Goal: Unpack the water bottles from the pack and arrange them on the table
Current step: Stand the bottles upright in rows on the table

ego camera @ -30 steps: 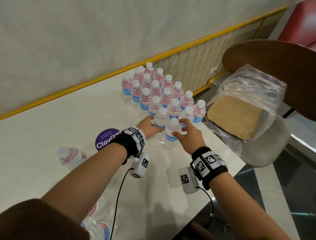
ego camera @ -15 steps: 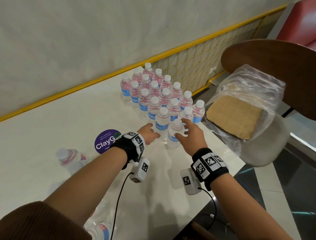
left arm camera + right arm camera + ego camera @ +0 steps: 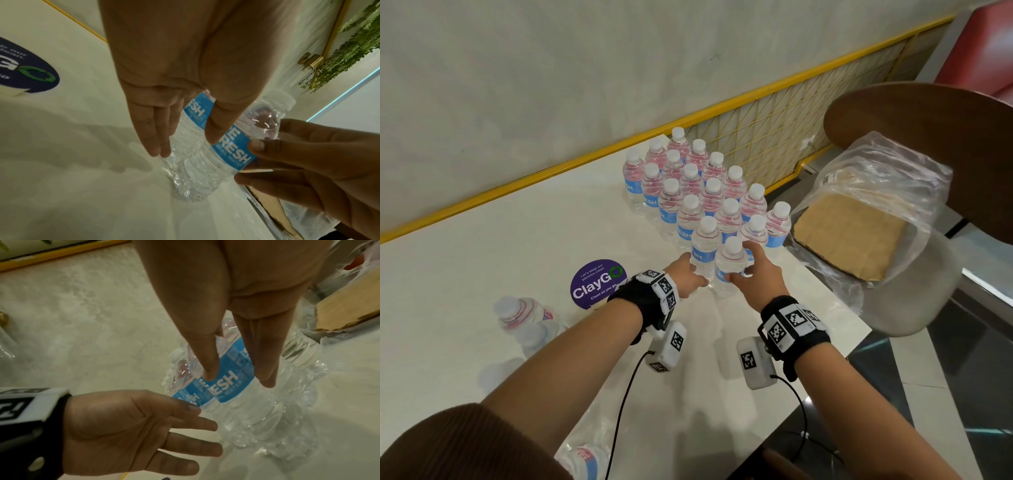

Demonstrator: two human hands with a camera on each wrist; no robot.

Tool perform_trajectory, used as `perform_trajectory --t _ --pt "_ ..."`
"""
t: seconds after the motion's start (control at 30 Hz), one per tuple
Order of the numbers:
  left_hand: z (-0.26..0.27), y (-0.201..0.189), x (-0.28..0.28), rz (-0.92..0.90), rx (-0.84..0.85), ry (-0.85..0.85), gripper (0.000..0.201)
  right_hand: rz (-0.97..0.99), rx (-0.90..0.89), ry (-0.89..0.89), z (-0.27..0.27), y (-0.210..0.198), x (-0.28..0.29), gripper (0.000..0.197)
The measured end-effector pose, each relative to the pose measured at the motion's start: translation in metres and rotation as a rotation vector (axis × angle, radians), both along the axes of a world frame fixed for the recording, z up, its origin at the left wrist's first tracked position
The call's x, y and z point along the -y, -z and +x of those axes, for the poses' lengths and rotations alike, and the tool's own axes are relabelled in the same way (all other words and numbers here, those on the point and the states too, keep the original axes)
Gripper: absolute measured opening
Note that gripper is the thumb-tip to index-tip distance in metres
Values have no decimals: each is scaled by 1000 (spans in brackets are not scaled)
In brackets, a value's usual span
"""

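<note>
Several upright water bottles (image 3: 698, 178) with blue labels stand in rows on the white table (image 3: 517, 222). My right hand (image 3: 750, 270) grips the nearest bottle (image 3: 731, 270) at its label, thumb on one side and fingers on the other. In the right wrist view the right hand (image 3: 238, 379) holds that bottle (image 3: 230, 386). My left hand (image 3: 690, 277) lies with straight fingers against the neighbouring front bottle (image 3: 705, 246). In the left wrist view the left hand (image 3: 185, 146) has its thumb touching the label of the nearest bottle (image 3: 228, 155).
One bottle (image 3: 524, 315) lies on its side at the left, another (image 3: 585, 462) near the bottom edge. A purple sticker (image 3: 599, 284) is on the table. The plastic wrap with cardboard (image 3: 849, 236) lies on a chair (image 3: 928, 113) past the table's right edge.
Both hands have stayed at the two front bottles. The left hand has dropped lower along its bottle's side; the right hand has kept its hold on the nearest bottle.
</note>
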State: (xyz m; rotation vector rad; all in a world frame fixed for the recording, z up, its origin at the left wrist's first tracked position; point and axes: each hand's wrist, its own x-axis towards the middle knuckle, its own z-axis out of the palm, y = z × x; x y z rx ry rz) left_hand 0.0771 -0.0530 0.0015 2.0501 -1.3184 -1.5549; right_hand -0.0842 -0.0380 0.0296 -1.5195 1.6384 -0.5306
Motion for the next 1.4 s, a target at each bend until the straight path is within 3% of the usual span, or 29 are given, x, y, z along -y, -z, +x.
perform_trajectory --t 0.53,0.77,0.87,0.97,1.17,1.3,1.4 --pt "6 -6 7 -57 56 129 87 -19 14 77 7 9 1 58" --pt "19 -13 8 -25 170 184 75 66 -52 63 3 7 -4 67" --pt "40 -30 2 -11 286 304 56 182 -258 -107 1 2 -8 64" --pt "62 -52 -11 24 242 305 44 213 -354 -266 13 -6 -16 50" --pt "92 -105 -61 -29 220 204 37 182 -304 -522 70 -28 -50 23" --pt "110 -132 -99 -8 210 212 37 171 -255 -704 106 -47 -85 19" --pt "124 -149 -133 -61 260 212 33 143 -278 -934 132 -63 -122 23"
